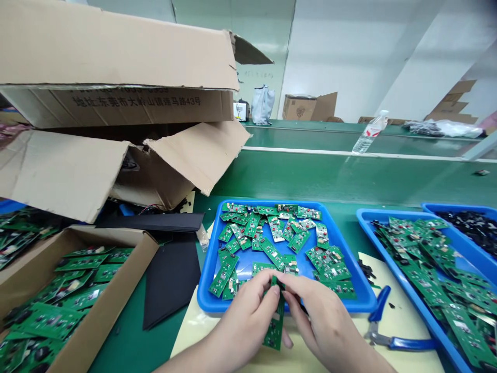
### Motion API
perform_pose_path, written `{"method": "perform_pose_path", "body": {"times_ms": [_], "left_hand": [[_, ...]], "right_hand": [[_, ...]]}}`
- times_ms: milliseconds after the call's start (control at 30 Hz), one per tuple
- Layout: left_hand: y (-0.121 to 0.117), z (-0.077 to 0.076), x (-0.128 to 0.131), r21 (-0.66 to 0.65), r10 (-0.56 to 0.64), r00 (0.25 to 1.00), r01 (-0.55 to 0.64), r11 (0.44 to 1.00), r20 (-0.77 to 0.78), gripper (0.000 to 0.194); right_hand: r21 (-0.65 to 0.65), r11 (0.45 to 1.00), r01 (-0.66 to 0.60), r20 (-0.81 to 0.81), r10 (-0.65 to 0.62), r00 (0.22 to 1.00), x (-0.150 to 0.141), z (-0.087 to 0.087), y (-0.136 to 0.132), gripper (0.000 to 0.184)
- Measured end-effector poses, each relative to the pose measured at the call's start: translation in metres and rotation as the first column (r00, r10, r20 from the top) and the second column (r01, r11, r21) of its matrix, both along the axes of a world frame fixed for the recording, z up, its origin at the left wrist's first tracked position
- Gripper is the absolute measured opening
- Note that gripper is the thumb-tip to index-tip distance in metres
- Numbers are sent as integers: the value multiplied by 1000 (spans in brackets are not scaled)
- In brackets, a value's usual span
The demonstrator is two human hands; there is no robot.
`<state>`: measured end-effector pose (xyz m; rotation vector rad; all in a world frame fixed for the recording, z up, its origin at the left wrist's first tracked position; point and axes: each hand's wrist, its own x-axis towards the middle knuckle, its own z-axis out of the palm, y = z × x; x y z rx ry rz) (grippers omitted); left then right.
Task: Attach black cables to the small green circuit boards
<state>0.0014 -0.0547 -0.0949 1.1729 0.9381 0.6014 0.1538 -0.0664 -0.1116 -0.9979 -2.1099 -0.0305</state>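
Observation:
Between my two hands is a narrow green circuit board (275, 329), tilted with its lower end toward me. My left hand (251, 303) has thumb and fingers closed on the board's upper part. At the board's top right, the fingers of my right hand (320, 305) are pinched together; whether they also hold a small part is hidden. Both hands are over the near rim of a blue tray (217, 305), in which many green boards (272, 253) lie scattered. Right of my right hand, blue-handled cutting pliers (411, 344) rest with handles spread on yellowish paper (404, 311).
A cardboard box (128, 269) of boards stands at left, beside black sheets (171, 285). Behind it a large open carton (116, 57) rises high. At right are another blue tray (407, 295) of boards and a tray of black parts (469, 228). A water bottle (370, 133) stands tilted on the ledge.

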Motion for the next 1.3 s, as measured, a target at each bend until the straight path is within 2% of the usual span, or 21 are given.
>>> {"method": "perform_pose_path", "body": {"times_ms": [167,500,667,900,1300], "left_hand": [[0,2,1,-23,9,1000,-10,1000,-18,24],[2,-2,0,-25,29,999,-29,999,16,20],[1,1,0,-61,18,1000,-18,998,3,20],[1,1,0,10,31,999,-31,999,24,18],[0,0,1,-40,22,1000,-23,999,-22,22]], "right_hand": [[-33,999,8,-20,-9,1000,0,-1,0,28],[27,999,-23,-12,23,1000,0,1,-1,29],[1,1000,-9,-2,9,1000,0,1,0,28],[14,999,-30,-5,30,1000,-1,1,0,29],[-7,1000,15,-1,-15,1000,-3,1,0,26]]}}
